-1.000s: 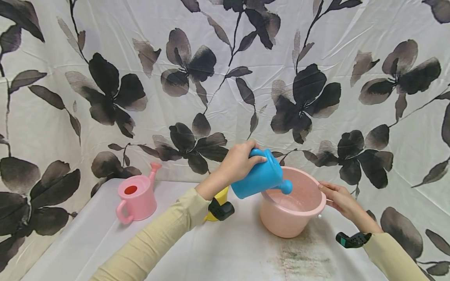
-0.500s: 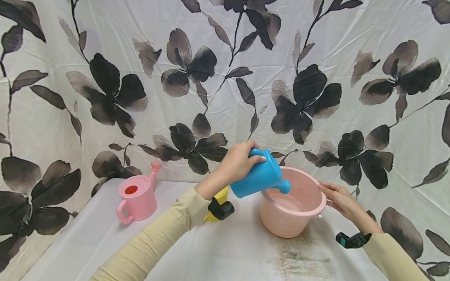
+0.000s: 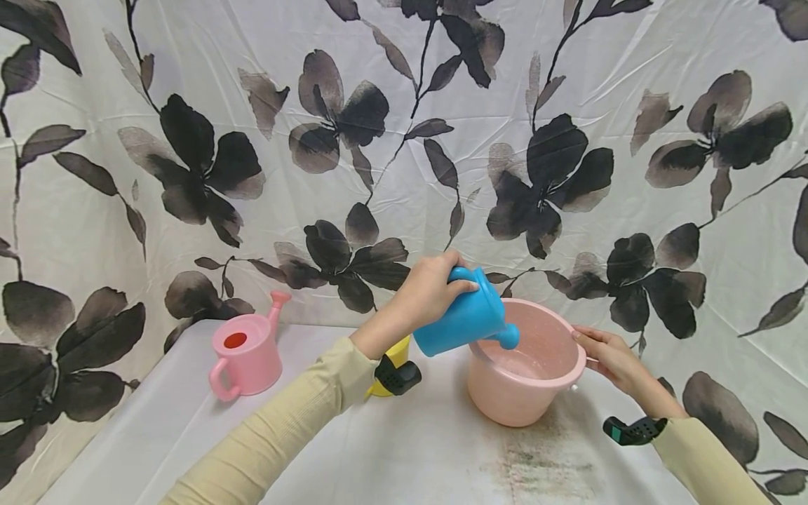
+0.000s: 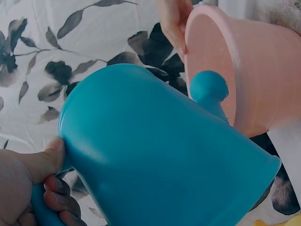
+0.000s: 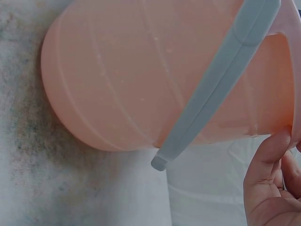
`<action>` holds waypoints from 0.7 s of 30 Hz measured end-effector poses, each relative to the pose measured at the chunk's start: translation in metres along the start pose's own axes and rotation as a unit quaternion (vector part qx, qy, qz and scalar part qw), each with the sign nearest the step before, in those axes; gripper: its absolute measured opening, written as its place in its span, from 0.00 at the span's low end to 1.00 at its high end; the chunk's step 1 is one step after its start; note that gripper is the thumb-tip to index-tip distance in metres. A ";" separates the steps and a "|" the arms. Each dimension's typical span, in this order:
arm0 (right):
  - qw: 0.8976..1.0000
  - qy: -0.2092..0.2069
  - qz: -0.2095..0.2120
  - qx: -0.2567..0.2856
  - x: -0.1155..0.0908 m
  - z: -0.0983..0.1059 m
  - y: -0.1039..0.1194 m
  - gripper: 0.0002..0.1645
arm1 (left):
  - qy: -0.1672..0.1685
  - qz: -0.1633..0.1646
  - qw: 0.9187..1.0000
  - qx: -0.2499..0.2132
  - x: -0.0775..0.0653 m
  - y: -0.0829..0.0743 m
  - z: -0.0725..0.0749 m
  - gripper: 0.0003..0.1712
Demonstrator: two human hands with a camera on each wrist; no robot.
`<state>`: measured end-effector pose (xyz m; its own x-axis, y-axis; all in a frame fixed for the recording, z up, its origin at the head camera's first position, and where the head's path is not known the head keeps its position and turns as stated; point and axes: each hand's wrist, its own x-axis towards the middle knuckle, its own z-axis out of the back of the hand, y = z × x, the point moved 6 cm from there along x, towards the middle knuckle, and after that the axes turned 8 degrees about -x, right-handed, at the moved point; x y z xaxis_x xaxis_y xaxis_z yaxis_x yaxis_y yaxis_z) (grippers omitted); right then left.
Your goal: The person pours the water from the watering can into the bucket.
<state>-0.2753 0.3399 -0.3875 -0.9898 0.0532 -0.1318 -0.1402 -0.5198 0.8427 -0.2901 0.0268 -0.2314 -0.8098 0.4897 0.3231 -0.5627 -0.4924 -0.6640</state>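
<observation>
My left hand [image 3: 432, 294] grips the handle of a blue watering can [image 3: 463, 319], which is tipped to the right. Its round spout head [image 4: 209, 85] hangs over the near left rim of a pink bucket [image 3: 514, 400]. In the left wrist view the can's body fills the middle, with my thumb and curled fingers at its handle. On the bucket's right side, my right hand [image 3: 609, 358] pinches the rim between thumb and fingers. The right wrist view shows the bucket's grey carrying handle [image 5: 216, 80] hanging slantwise along its outer wall.
A pink watering can [image 3: 252, 358] stands at the left of the white table [image 3: 379, 449]. Something yellow [image 3: 398, 354] is partly hidden behind my left wrist. Dark stains [image 3: 549, 463] mark the tabletop in front of the bucket. A floral cloth [image 3: 404, 140] hangs behind.
The blue watering can's spout has shifted very slightly left over the bucket. My right hand and the bucket stay put.
</observation>
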 end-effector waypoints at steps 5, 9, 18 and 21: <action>1.000 -0.001 0.005 0.003 0.000 0.000 0.000 0.41 | 0.002 0.005 1.000 0.000 0.001 0.000 -0.001 0.17; 1.000 0.002 0.007 0.002 0.000 0.000 0.001 0.41 | 0.005 0.009 1.000 -0.001 0.002 0.000 -0.002 0.17; 1.000 0.006 0.008 -0.002 0.001 0.000 0.000 0.41 | 0.004 0.009 1.000 0.002 0.002 0.000 -0.004 0.16; 1.000 0.007 0.005 -0.001 0.002 0.000 0.000 0.41 | 0.002 0.002 1.000 0.004 0.002 -0.001 -0.003 0.15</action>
<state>-0.2768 0.3403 -0.3878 -0.9908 0.0353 -0.1307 -0.1298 -0.5220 0.8430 -0.2905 0.0304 -0.2327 -0.8110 0.4914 0.3175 -0.5612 -0.4997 -0.6598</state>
